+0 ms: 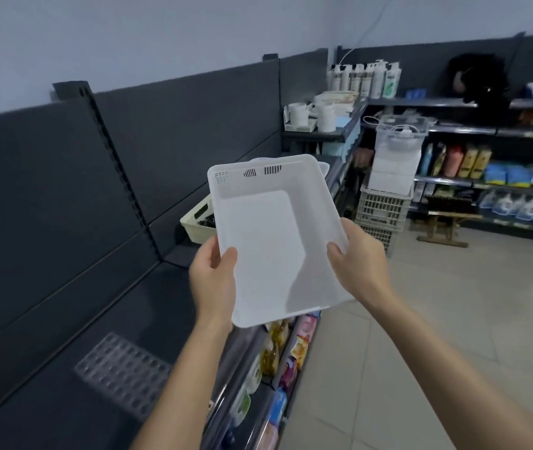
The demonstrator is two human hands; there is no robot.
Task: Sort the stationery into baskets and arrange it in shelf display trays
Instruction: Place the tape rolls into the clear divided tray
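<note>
white basket (pixel 268 241), dk grey shelf (pixel 64 319)

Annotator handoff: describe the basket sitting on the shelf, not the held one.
Follow the dark shelf on the left away from the camera. A cream basket sits there, partly hidden behind the white basket held by the left hand and right hand. Unlike that empty one, it is cream and holds dark items.
</note>
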